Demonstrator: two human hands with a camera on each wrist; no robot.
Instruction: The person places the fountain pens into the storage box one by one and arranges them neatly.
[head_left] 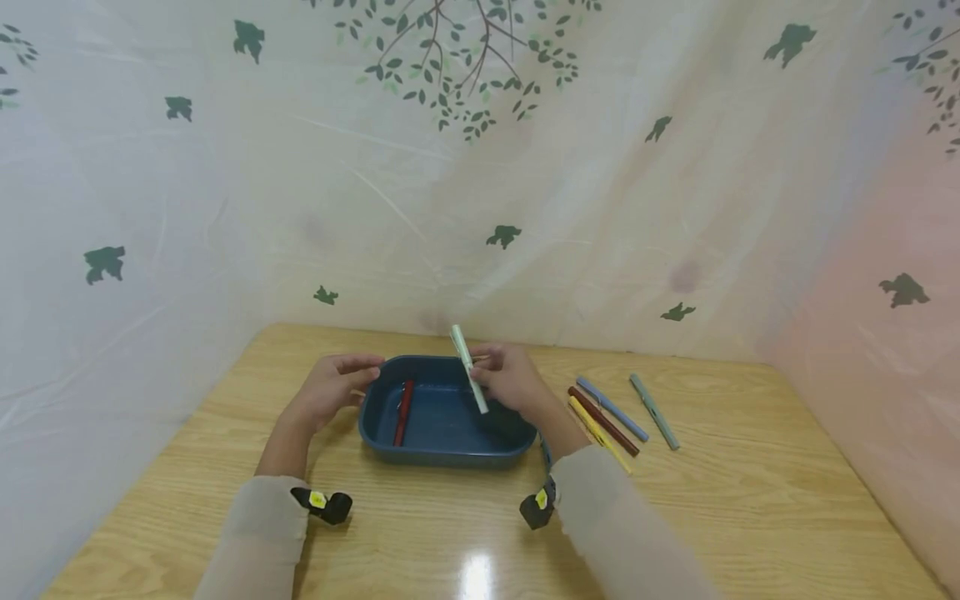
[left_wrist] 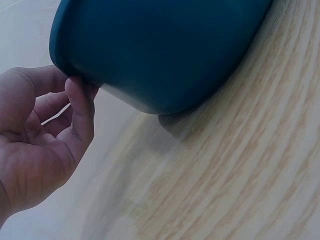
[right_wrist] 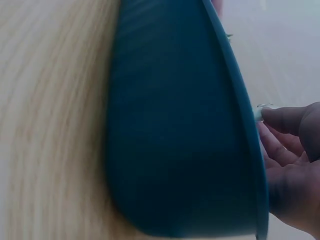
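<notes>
White capped pen (head_left: 463, 350) hangs tilted above the right-hand part of a dark blue rounded rectangular tray (head_left: 450, 457), its upper end leaning to the left and its lower end over the tray's interior; the right hand (head_left: 510, 379) pinches it about the middle between thumb and bent fingers, and the right wrist view shows the thumb pressed on a pale bit of it beyond the tray's rim; the left hand (head_left: 330, 392) is partly closed at the tray's far left corner, thumb and forefinger gripping the rim lightly, the other fingers loosely bent below; inside the tray, near its left end, lies a dark red pen (head_left: 404, 412), roughly parallel to that end wall; on the wooden table (head_left: 420, 533), to the right of the tray, a yellow pen (head_left: 600, 435), a maroon pen (head_left: 603, 422) and a blue pen (head_left: 611, 408) lie side by side on a slant, too close together to tell whether they touch, while a grey-green pen (head_left: 654, 411) lies a little apart at the far right of the group; pale sleeves (head_left: 262, 525) cover both forearms; behind the table hangs a pale curtain (head_left: 375, 208) printed with leafy branches and green birds.
</notes>
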